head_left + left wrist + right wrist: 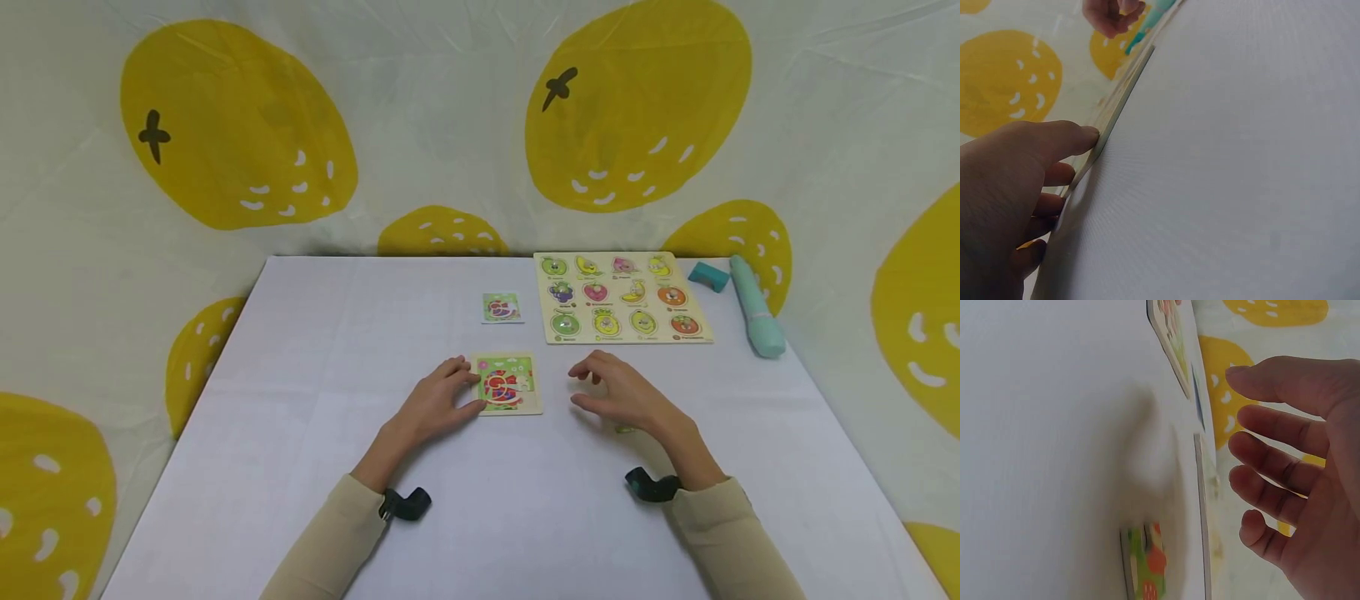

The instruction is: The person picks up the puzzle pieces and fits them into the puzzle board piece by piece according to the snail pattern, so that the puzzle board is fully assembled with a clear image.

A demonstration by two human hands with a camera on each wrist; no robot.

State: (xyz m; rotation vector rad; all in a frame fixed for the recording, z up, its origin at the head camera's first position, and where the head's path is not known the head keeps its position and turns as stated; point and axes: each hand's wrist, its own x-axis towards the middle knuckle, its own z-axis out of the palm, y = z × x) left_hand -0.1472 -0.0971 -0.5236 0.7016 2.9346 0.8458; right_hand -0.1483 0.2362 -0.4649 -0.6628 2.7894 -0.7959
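A small square jigsaw puzzle lies flat on the white table, with a red spiral figure on green and a pale bare patch at its lower right. My left hand touches its left edge with thumb and fingertips; in the left wrist view the thumb rests against the thin wooden edge. Right of the puzzle hovers my right hand, fingers loosely bent and apart, holding nothing. A loose puzzle piece, green with red, lies on the table below it, mostly hidden by the right wrist in the head view.
Behind the puzzle lies a small picture card with a spiral figure. A wooden fruit board lies at the back right. Beside it are a teal curved block and a long mint-green object with a rounded end. A patterned cloth hangs behind the table.
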